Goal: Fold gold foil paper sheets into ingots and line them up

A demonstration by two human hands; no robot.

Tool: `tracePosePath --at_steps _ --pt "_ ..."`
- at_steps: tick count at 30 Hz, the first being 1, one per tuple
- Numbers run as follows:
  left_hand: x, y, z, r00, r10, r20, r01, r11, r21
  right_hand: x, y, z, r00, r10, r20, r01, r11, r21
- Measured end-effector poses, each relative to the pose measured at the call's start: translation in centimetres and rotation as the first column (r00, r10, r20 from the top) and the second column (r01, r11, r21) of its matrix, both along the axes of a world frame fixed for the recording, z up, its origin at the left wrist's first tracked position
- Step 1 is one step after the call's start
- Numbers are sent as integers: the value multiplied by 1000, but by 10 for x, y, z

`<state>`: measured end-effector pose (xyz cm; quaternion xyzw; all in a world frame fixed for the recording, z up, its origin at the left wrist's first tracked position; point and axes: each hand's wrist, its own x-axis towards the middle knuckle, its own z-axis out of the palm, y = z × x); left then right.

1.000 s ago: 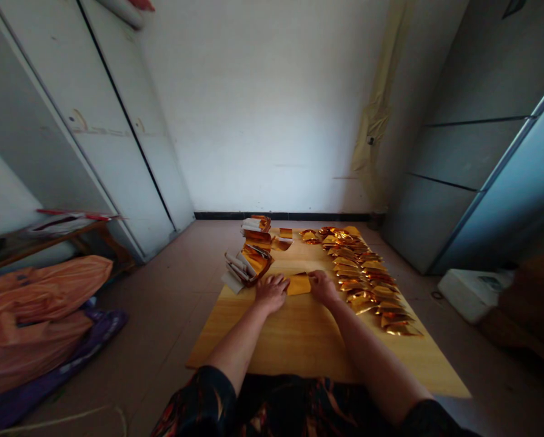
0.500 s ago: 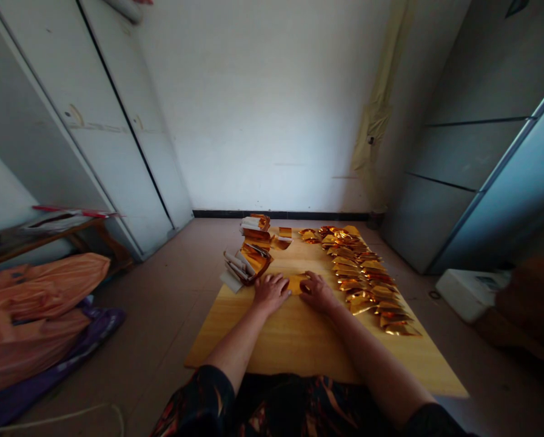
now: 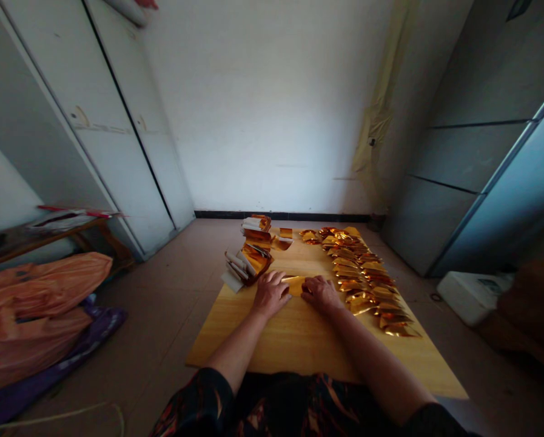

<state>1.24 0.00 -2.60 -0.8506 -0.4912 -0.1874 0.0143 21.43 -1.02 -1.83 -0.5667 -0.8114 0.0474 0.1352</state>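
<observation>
A sheet of gold foil paper (image 3: 295, 285) lies on the wooden board between my hands. My left hand (image 3: 272, 294) has its fingers curled on the sheet's left end. At the right end, my right hand (image 3: 321, 294) grips the same sheet with bent fingers. The fingertips partly hide both ends of the paper. Left of my left hand stand loose stacks of gold foil paper (image 3: 256, 258) with pale backs. Beyond my right hand, several folded gold foil pieces (image 3: 360, 276) lie in overlapping rows.
The wooden board (image 3: 308, 346) sits low in front of me. A grey cabinet (image 3: 117, 133) rises at left, a fridge (image 3: 463, 145) at right. Orange and purple bags (image 3: 48, 303) lie on the left floor. A white box (image 3: 465, 297) stands at the right.
My right hand has turned slightly inward, its fingers more curled over the sheet's right end. The sheet's far edge now shows as a straight line. The camera view has shifted a little.
</observation>
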Motion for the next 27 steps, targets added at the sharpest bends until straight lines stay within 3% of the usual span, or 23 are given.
tracePosePath --at_steps 3,8,18,27 --pt "-1 -1 -2 1000 -5 8 5 998 63 2 2 -1 1000 13 -16 -13 1000 7" --pt "-2 7 -8 999 -35 39 38 996 -76 4 4 -1 998 -2 -55 0 1000 -31" --pt "-1 12 -12 996 -50 68 55 996 -67 10 5 5 996 62 -61 -67 995 -68" --pt "-2 13 -15 993 -59 106 66 996 -65 5 7 -8 996 -22 -84 25 999 33"
